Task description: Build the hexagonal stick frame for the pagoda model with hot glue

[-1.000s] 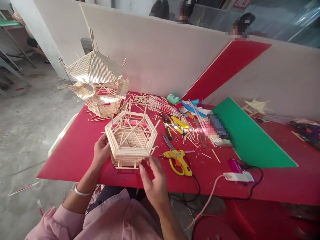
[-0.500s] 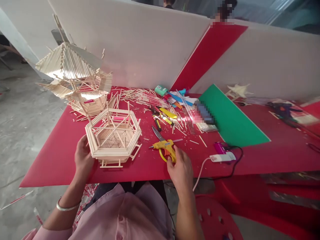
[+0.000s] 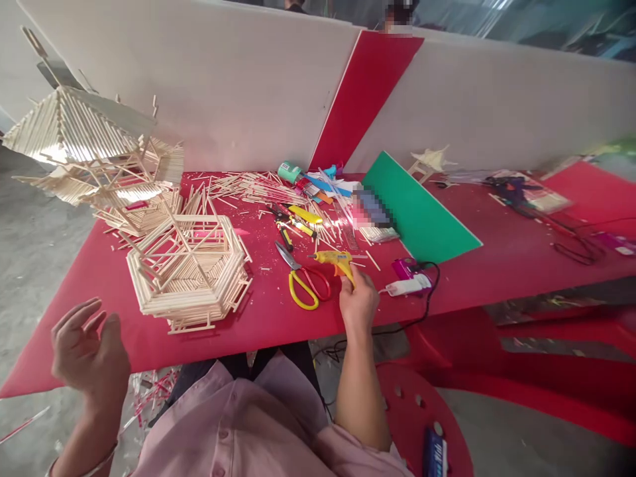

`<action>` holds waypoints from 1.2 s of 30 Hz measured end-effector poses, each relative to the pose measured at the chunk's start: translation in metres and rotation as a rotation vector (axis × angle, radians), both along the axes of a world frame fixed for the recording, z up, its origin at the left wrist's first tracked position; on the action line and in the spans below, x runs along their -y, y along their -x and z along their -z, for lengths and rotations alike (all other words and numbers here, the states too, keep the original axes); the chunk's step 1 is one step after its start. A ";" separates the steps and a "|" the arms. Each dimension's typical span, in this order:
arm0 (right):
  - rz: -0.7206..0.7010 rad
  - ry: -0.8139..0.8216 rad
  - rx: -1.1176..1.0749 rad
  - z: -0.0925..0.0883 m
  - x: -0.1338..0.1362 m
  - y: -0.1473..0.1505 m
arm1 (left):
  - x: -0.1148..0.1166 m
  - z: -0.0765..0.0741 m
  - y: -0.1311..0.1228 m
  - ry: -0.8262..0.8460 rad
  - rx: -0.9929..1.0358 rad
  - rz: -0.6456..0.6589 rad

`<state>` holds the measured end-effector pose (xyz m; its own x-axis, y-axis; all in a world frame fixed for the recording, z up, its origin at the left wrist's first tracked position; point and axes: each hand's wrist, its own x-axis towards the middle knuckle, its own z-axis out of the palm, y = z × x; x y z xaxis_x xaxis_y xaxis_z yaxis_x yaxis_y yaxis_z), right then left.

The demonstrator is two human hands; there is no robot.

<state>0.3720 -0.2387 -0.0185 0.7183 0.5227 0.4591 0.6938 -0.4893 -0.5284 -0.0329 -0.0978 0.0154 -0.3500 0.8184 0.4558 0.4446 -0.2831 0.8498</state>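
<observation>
My right hand [image 3: 358, 301] is closed around the handle of a yellow glue gun [image 3: 334, 258], its nozzle pointing left. Just left of it, a pair of scissors [image 3: 303, 298] with one yellow and one red handle lies on the table. My left hand [image 3: 89, 348] is off to the left with fingers apart, holding nothing, over the table's front edge. Between the hands stands an eight-sided frame [image 3: 183, 308] of thin wooden sticks, clear of both. Behind it to the left rises a stick-built pagoda model [image 3: 84, 129] with tiered roofs.
Loose sticks [image 3: 248, 189] and pliers [image 3: 283, 225] lie on the red table [image 3: 278, 324]. A green board [image 3: 422, 212] leans at the right. A white power strip [image 3: 407, 285] with cords sits near the front. A red stool [image 3: 422, 411] stands below.
My left hand has let go of the stick frame and moved left. My right hand has lifted the glue gun off the scissors. The view has turned rightward.
</observation>
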 end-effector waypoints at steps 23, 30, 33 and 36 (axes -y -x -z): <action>-0.638 -0.139 -0.307 -0.038 -0.041 0.132 | -0.012 0.021 -0.006 0.130 0.025 0.201; -0.717 -0.158 -0.422 -0.024 -0.067 0.160 | 0.019 0.021 -0.006 0.129 -0.076 0.458; -0.702 -0.189 -0.389 -0.025 -0.059 0.168 | 0.020 0.029 -0.007 0.140 -0.150 0.527; -0.707 -0.193 -0.424 -0.030 -0.048 0.174 | 0.006 0.032 -0.008 0.196 -0.010 0.449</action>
<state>0.1981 -0.1906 0.0118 0.3830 0.8541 0.3519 0.5272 0.1107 -0.8425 -0.0247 -0.1034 -0.0163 0.0607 0.9583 0.2794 0.3234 -0.2837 0.9028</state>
